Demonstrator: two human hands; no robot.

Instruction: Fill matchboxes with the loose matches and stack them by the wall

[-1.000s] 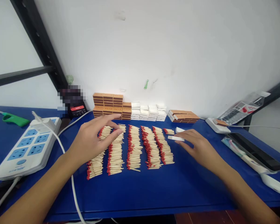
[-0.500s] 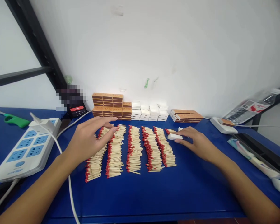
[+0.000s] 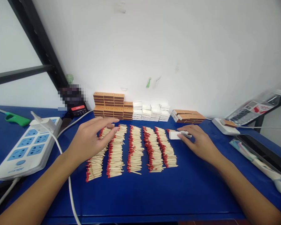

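Several rows of red-headed matches (image 3: pixel 135 150) lie side by side on the blue table. My left hand (image 3: pixel 90 139) hovers over the leftmost rows, holding nothing, with thumb and forefinger apart. Beyond the right-hand row, my right hand (image 3: pixel 199 142) has thumb and fingers around a small white matchbox tray (image 3: pixel 186 134). Another white piece, also like a tray (image 3: pixel 174 135), lies end-on to it at the thumb tip. A short bunch of matches (image 3: pixel 170 131) shows just behind that piece, partly covered.
Along the wall stand stacked brown matchboxes (image 3: pixel 112 112), stacked white trays (image 3: pixel 151 114) and more brown boxes (image 3: pixel 189 116). A power strip (image 3: pixel 25 147) with cables and a green lighter (image 3: pixel 17 119) are on the left. A phone (image 3: pixel 264 153) and a white adapter (image 3: pixel 224 126) lie right.
My right hand has shifted slightly right, and the second white tray now shows between its fingers beside the first. My left hand has stayed nearly still.
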